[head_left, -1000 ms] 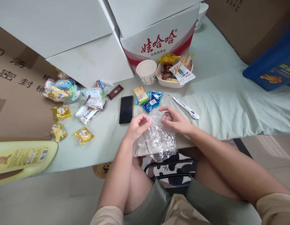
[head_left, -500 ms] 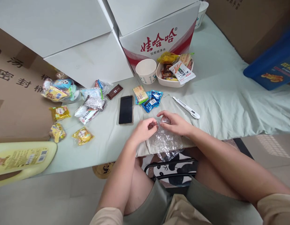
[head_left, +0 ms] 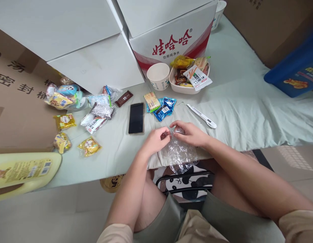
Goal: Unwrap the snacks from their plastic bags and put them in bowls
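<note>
A crumpled clear plastic bag (head_left: 182,155) hangs over the front edge of the cloth-covered surface. My left hand (head_left: 158,140) pinches the bag's upper edge between thumb and fingers. From the other side, the curled fingers of my right hand (head_left: 189,133) also grip the bag, with some of the film bunched under them. Just beyond my hands lie blue snack packets (head_left: 164,109) with a cracker packet (head_left: 151,101) on top. A white utility knife (head_left: 202,116) rests beyond my right hand, and a black phone (head_left: 136,118) lies to the left.
A paper cup (head_left: 158,77) and a snack-filled bowl (head_left: 184,89) stand before a white carton (head_left: 171,40). Several wrapped snacks (head_left: 89,146) lie at left, near a yellow jug (head_left: 27,172). A dark brown bar (head_left: 124,98) lies behind the phone. A blue container (head_left: 293,71) stands at right.
Almost nothing differs. Both hands keep hold of the plastic bag in nearly the same place; the whole view has shifted very slightly.
</note>
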Demonstrator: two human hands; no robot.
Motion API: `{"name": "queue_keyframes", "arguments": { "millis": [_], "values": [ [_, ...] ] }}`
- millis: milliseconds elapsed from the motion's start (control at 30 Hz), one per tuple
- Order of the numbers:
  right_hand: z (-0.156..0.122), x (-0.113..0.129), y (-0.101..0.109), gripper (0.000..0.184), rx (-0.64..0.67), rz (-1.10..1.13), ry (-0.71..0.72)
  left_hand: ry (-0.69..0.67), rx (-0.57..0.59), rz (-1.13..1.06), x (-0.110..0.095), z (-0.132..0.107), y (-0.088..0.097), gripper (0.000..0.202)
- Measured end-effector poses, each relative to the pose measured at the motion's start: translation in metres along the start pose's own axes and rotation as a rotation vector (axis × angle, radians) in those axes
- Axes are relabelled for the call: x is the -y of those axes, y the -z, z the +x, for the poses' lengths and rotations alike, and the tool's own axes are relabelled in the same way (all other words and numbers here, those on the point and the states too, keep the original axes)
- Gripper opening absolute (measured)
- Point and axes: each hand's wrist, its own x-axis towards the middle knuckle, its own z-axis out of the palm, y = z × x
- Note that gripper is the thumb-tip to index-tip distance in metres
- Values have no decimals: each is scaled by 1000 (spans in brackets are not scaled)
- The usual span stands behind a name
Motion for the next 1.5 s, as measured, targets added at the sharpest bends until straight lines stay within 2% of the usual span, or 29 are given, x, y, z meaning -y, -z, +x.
{"name": "queue_keyframes", "arguments": {
  "millis": [500, 1000, 1200, 1333, 1400, 1500],
  "values": [
    [-2, -1, -1, 28, 24, -107, 31, 2, -10, 95, -5, 1, -1, 7],
    [-3, -1, 0, 28, 25, -106, 43, -27, -23, 152, -7, 0, -3, 8],
    [-3, -1, 1, 24, -1, -55, 22, -5, -50, -30, -1, 1, -2, 7],
    [-2, -3, 2, 15, -139, 33, 43, -10, -140, -198, 5, 1, 1, 9],
    [-2, -5, 3, 24, -200, 128, 32, 11, -177, -275, 6, 1, 3, 12],
    [-4, -7, 2, 66, -138, 302, -66, 35, -264, -396, 8, 2, 7, 20]
  ]
}}
